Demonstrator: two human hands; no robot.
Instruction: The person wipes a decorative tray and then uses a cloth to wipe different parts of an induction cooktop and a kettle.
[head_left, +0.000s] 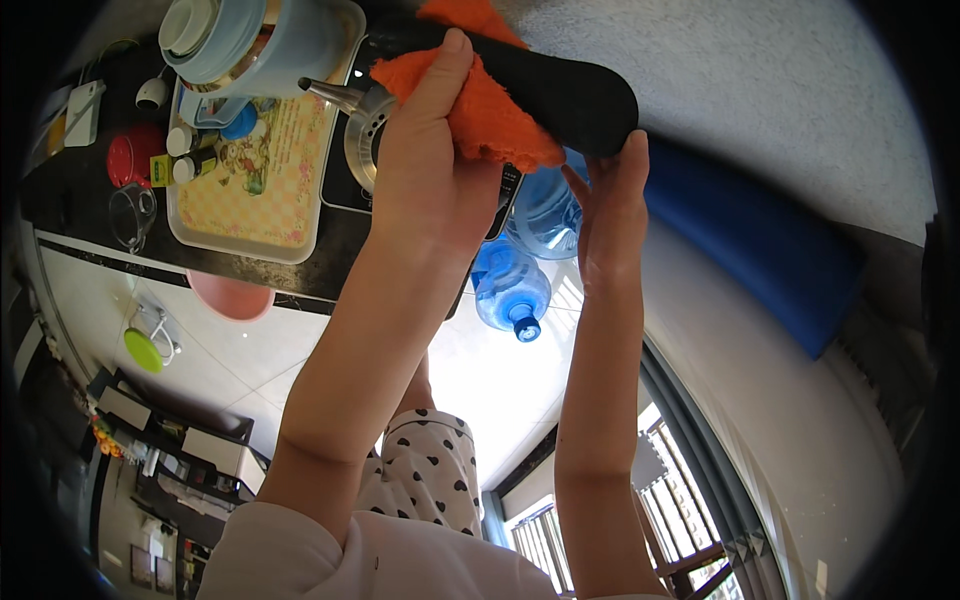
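Note:
My left hand (435, 142) grips a fuzzy orange cloth (495, 112) folded over a long black object (570, 90) with a rounded end. Its thumb presses the cloth on the near side. At the object's rounded end, my right hand (615, 187) touches the lower edge with its fingertips; the rest of that contact is hidden. What the black object is cannot be made out. Behind my left hand stands a stainless steel kettle (364, 142), partly covered, with its spout pointing left.
A patterned tray (292, 217) holds a pale blue water jug (300, 45) and small bottles (196, 165). Left of it are a red container (133, 156) and a glass cup (132, 217). Blue water bottles (512, 289) stand beyond the dark tabletop's edge (277, 277). A blue panel (757, 240) lies right.

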